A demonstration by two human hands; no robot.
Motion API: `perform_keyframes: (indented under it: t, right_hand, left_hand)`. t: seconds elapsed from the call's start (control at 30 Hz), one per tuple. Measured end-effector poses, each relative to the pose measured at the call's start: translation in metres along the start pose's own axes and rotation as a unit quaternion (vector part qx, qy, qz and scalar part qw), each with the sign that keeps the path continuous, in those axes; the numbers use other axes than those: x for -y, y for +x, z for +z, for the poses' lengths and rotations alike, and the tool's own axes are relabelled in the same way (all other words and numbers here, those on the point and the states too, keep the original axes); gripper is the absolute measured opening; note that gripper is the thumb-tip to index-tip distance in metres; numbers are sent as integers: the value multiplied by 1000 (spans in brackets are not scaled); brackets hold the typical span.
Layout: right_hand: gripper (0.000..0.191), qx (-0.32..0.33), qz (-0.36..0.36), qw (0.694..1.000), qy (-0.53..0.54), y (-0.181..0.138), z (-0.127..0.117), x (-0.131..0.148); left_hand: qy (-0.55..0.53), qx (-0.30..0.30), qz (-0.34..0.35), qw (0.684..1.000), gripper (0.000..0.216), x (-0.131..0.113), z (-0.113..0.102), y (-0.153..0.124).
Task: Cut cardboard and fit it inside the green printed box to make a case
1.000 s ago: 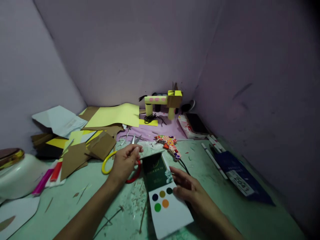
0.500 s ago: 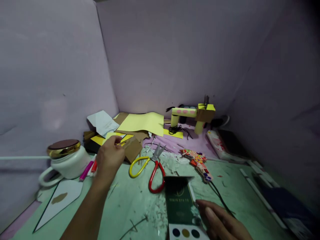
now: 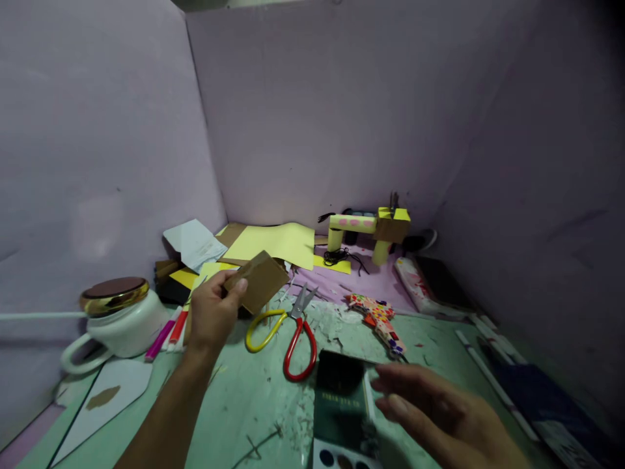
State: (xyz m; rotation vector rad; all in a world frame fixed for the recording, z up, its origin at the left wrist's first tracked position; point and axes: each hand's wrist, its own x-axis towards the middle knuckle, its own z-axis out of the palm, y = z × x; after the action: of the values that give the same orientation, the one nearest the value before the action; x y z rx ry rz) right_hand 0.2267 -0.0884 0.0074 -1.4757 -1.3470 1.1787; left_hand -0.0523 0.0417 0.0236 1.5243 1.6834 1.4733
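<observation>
One left hand (image 3: pixel 215 317) grips one cardboard piece (image 3: pixel 260 281), right hand (image 3: pixel 437 410) unclenched beside one booklet (image 3: pixel 339 407).

At left on table (image 3: pixel 234 404): mug (image 3: pixel 124 329), with markers (image 3: pixel 160 340) just beside it on the right. At centre: scissors (image 3: pixel 297 311). In left hand (image 3: pixel 215 312), left of scissors' blades: cardboard piece (image 3: pixel 261 281). Before scissors, to the right: box (image 3: pixel 339 407), with right hand (image 3: pixel 439 407) just right of it. Right of scissors: glue gun (image 3: pixel 378 314). At rear, left to right: paper sheets (image 3: pixel 276 241), animal model (image 3: pixel 390 228), phone (image 3: pixel 444 283) on packet (image 3: pixel 410 280).
</observation>
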Motion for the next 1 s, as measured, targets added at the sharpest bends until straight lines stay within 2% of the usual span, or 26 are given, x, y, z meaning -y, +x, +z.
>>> perform_keyframes:
  t: [0.07, 0.13, 0.17, 0.23, 0.27, 0.33, 0.37, 0.4, 0.43, 0.47, 0.5, 0.53, 0.57, 0.63, 0.7, 0.73, 0.8, 0.83, 0.87, 0.93, 1.0]
  right_hand:
    - [49, 6, -4, 992, 129, 7, 10, 18]
    - [67, 38, -15, 967, 250, 16, 21, 34]
    - [73, 63, -13, 953, 295, 20, 27, 40]
    - [77, 120, -36, 931, 343, 26, 39, 50]
    - [76, 147, -60, 923, 350, 28, 43, 52]
    - [68, 151, -94, 925, 337, 29, 51, 52]
    - [63, 135, -107, 930, 326, 29, 54, 50]
    - [55, 108, -115, 936, 315, 28, 57, 47]
    - [48, 76, -120, 941, 306, 28, 61, 42]
    - [40, 45, -121, 945, 302, 28, 64, 37]
    - [34, 20, -121, 945, 302, 28, 67, 32]
    - [30, -1, -118, 945, 306, 28, 70, 28]
    - [29, -14, -113, 944, 310, 29, 72, 25]
    - [27, -24, -116, 950, 289, 28, 72, 22]
    - [26, -31, -145, 967, 209, 22, 60, 21]
    - [24, -30, -174, 973, 146, 18, 50, 20]
    - [31, -71, -192, 978, 39, 5, 22, 14]
    - [34, -92, -173, 981, -3, -3, 7, 8]
    - [39, -76, -150, 985, -50, -11, -7, 0]
    - [58, 4, -109, 987, -118, -27, -24, -20]
    - [88, 49, -87, 984, -147, -38, -26, -43]
  left_hand:
    - [-74, 18, 11, 997, 35, -10, -3, -10]
    - [-128, 48, 30, 990, 31, -19, -6, -23]
    - [-150, 72, 52, 985, 24, -23, -7, -30]
    - [-173, 162, 133, 962, 7, -30, -9, -42]
    - [-173, 208, 174, 947, 8, -34, -9, -48]
    - [-155, 290, 229, 916, 18, -39, -7, -57]
    - [-135, 304, 248, 910, 18, -41, -4, -60]
    - [-109, 288, 261, 915, 15, -41, -1, -64]
    - [-79, 245, 268, 928, 10, -41, 4, -67]
    - [-49, 184, 260, 947, 7, -40, 9, -70]
    - [-28, 127, 234, 963, 13, -38, 14, -73]
    - [-22, 96, 196, 976, 20, -37, 19, -76]
    - [-33, 102, 153, 982, 23, -36, 23, -79]
    - [-87, 196, 83, 973, 16, -35, 28, -82]
    - [-142, 270, 41, 951, 15, -35, 26, -80]
    - [-166, 272, 22, 948, 16, -36, 24, -77]
    - [-230, 216, -33, 948, 18, -36, 18, -66]
    - [-276, 176, -59, 943, 20, -36, 16, -60]
    - [-313, 145, -88, 934, 21, -36, 15, -55]
    - [-367, 112, -129, 914, 22, -37, 16, -47]
    - [-398, 127, -164, 894, 20, -38, 22, -46]
